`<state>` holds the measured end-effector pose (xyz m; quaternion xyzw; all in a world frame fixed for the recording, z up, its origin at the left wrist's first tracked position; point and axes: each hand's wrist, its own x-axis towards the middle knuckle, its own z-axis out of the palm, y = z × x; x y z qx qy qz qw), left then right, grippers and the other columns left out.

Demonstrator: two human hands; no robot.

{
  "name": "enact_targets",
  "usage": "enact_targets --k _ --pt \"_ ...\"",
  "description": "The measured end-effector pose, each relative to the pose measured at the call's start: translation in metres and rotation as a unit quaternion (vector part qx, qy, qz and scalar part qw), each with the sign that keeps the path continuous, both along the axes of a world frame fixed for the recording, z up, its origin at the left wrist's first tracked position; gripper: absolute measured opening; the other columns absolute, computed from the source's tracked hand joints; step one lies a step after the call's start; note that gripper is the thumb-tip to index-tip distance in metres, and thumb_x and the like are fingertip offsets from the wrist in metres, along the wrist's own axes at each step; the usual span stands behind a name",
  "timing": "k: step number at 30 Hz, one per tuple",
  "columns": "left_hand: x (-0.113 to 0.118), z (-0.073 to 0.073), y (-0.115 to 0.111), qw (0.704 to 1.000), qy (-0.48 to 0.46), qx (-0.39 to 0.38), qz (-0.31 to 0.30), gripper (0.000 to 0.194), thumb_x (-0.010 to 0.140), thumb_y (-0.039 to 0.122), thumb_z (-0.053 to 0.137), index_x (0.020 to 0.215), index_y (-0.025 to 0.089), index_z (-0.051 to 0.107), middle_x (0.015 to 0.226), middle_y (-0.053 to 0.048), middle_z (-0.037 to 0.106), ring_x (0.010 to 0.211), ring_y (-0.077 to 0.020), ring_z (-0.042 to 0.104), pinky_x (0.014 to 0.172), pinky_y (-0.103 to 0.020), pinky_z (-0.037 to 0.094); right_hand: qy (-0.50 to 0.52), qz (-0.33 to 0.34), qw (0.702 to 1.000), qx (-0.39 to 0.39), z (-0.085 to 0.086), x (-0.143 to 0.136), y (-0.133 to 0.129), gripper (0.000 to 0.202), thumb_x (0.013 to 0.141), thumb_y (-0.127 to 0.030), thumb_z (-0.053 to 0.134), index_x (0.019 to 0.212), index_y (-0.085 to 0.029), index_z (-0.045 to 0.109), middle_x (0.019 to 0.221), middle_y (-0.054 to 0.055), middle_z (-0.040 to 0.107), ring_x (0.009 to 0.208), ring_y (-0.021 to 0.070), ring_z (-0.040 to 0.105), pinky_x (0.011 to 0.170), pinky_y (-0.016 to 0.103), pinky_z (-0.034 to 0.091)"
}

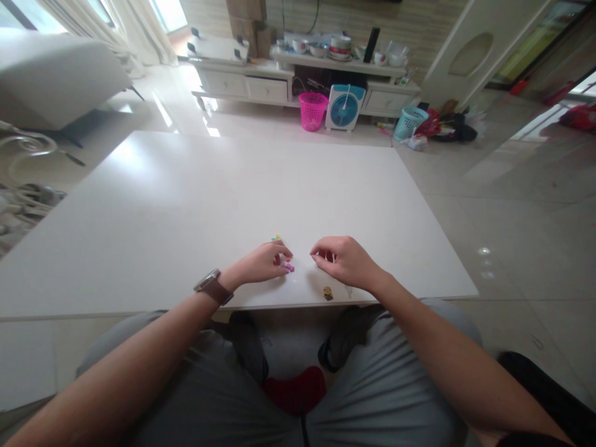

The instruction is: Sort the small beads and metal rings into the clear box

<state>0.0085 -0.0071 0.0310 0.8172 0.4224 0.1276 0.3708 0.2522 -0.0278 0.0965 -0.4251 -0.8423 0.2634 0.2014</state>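
Observation:
My left hand (263, 261), with a watch on its wrist, rests low over the white table (223, 198) near its front edge. Its thumb and fingers curve apart around a small purple piece (288, 267) and a tiny red piece (288, 260); the thumb is at the purple one. Just beyond these fingers lies a small yellow and green piece (276, 238), partly hidden. To the right, my right hand (343, 259) has thumb and forefinger pressed together; anything between them is too small to make out. Below it lies a small yellow and blue cartoon figure (328, 293).
A small clear, pale thing (349, 291) lies under my right wrist. Past the table's far edge, a pink basket (313, 112), a blue box fan (345, 107) and a light blue basket (410, 123) stand before a white cabinet (265, 89). Curled metalwork (30, 146) is at left.

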Motion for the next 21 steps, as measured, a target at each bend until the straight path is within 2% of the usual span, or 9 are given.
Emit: enact_targets --k 6,10,15,18,21 --pt "0.001 -0.002 -0.006 0.999 0.021 0.033 -0.001 0.035 0.071 0.023 0.068 0.105 0.016 0.070 0.093 -0.006 0.061 0.073 -0.0159 0.061 0.073 -0.029 0.051 -0.014 0.002 1.000 -0.002 0.001 -0.001 0.000 0.012 0.086 -0.017 0.059 0.087 -0.018 0.071 0.076 0.001 0.068 0.067 0.0116 0.056 0.067 0.024 0.037" --pt "0.003 -0.002 -0.006 0.999 0.031 0.041 -0.003 0.027 0.073 0.020 0.067 0.099 0.016 0.072 0.091 -0.006 0.062 0.078 -0.0173 0.062 0.078 -0.030 0.051 -0.042 0.007 0.999 -0.008 -0.001 0.000 0.000 0.012 0.087 -0.017 0.059 0.088 -0.018 0.071 0.078 0.001 0.068 0.068 0.0119 0.056 0.068 0.025 0.037" --pt "0.003 -0.003 -0.005 0.999 0.018 0.040 -0.004 0.020 0.077 0.020 0.067 0.095 0.016 0.072 0.088 -0.006 0.062 0.078 -0.0173 0.062 0.078 -0.030 0.051 -0.132 0.056 0.989 0.022 -0.020 -0.006 0.001 0.013 0.090 -0.021 0.060 0.089 -0.016 0.071 0.087 0.006 0.068 0.085 0.0169 0.057 0.077 0.028 0.039" --pt "0.003 -0.002 -0.006 0.999 0.015 0.039 -0.002 0.022 0.078 0.022 0.067 0.099 0.016 0.071 0.083 -0.005 0.062 0.074 -0.0166 0.062 0.077 -0.030 0.051 -0.198 0.079 0.974 0.072 -0.034 -0.017 0.001 0.015 0.091 -0.025 0.060 0.093 -0.016 0.072 0.095 0.009 0.067 0.099 0.0223 0.053 0.084 0.033 0.037" --pt "0.004 0.000 -0.007 0.999 0.016 0.037 0.009 0.025 0.078 0.023 0.067 0.102 0.015 0.070 0.081 -0.004 0.063 0.070 -0.0159 0.062 0.074 -0.030 0.050 -0.243 0.084 0.962 0.094 -0.044 -0.030 0.000 0.017 0.093 -0.025 0.057 0.098 -0.016 0.071 0.100 0.011 0.065 0.103 0.0248 0.050 0.085 0.036 0.035"
